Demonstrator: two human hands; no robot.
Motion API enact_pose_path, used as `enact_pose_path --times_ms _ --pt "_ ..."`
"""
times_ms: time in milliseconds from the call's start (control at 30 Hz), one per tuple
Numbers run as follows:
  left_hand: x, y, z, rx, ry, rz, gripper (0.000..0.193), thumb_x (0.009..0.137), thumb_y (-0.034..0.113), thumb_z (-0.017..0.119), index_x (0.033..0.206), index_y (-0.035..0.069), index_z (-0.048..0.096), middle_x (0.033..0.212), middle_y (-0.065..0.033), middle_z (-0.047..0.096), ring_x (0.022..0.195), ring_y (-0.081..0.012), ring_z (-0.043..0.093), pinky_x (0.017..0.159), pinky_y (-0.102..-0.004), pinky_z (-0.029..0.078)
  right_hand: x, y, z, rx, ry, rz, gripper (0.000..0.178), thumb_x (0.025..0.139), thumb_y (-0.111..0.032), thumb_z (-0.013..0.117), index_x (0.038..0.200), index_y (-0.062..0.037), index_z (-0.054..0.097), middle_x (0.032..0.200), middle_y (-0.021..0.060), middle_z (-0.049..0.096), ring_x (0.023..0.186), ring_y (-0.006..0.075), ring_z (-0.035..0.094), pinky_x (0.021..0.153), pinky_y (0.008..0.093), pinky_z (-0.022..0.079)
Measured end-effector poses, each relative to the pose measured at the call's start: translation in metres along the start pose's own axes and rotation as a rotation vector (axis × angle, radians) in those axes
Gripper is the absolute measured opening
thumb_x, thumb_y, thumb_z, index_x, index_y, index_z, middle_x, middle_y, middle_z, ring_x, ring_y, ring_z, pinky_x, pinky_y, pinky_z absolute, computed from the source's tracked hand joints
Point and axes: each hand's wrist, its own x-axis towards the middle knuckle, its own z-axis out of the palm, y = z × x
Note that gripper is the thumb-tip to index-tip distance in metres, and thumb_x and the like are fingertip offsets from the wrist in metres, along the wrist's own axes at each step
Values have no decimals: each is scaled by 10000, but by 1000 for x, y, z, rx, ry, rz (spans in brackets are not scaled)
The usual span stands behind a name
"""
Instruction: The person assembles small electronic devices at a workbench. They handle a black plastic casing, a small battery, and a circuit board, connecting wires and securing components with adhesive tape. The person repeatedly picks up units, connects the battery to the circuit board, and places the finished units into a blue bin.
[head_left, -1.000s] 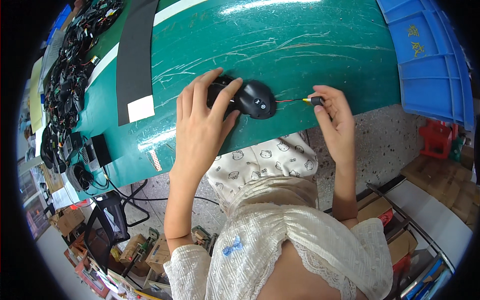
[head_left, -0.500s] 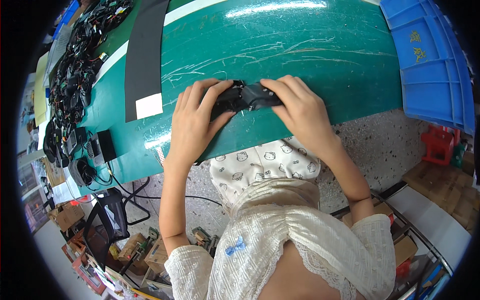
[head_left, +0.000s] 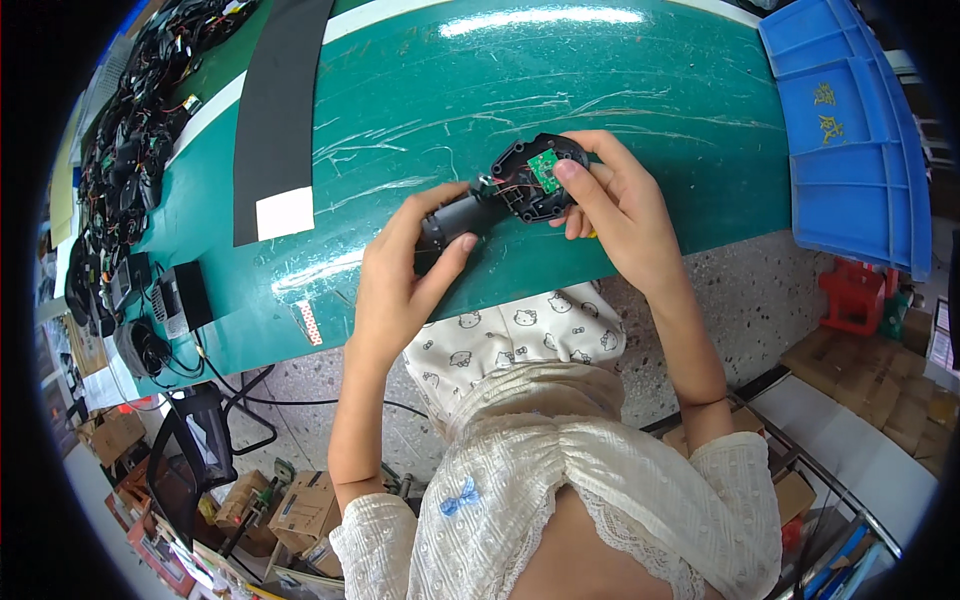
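Note:
My left hand (head_left: 390, 285) is closed round a black cylinder (head_left: 460, 220), its thumb along the near side. In my right hand (head_left: 625, 215) is an open black plastic housing (head_left: 515, 160), with the thumb pressing near a green circuit board (head_left: 543, 172) inside it. Thin wires (head_left: 508, 186), some of them red, run from the board toward the cylinder's end. Both parts are close together above the green table (head_left: 440, 110). A small yellow bit shows under the right fingers; what it belongs to is hidden.
A black strip (head_left: 275, 110) with a white patch (head_left: 285, 213) lies left of my hands. Beyond it are heaped black wired parts (head_left: 130, 165) and a small black box (head_left: 184, 300). A blue crate (head_left: 855, 140) stands at the right edge, above a red stool (head_left: 850, 295).
The black parts, mostly covered by both hands before, are now turned and spread apart, showing the circuit board. My right hand has rolled over, with its fingers underneath the housing.

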Motion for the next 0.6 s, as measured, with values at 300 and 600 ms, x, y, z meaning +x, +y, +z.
enact_pose_path --times_ms 300,600 --pt "-11 2 4 159 97 213 290 732 -12 630 1011 23 561 1155 -173 532 1035 -298 546 844 -358 456 -4 3 3 142 14 119 218 933 -163 468 1038 28 479 721 81 601 541 85 573 464 195 439" --pt "-17 12 -3 205 88 108 213 752 108 651 930 11 589 1187 -161 521 1138 -337 492 941 -407 381 -21 5 19 192 119 34 222 933 -151 470 1074 12 416 819 111 598 561 111 587 481 199 460"
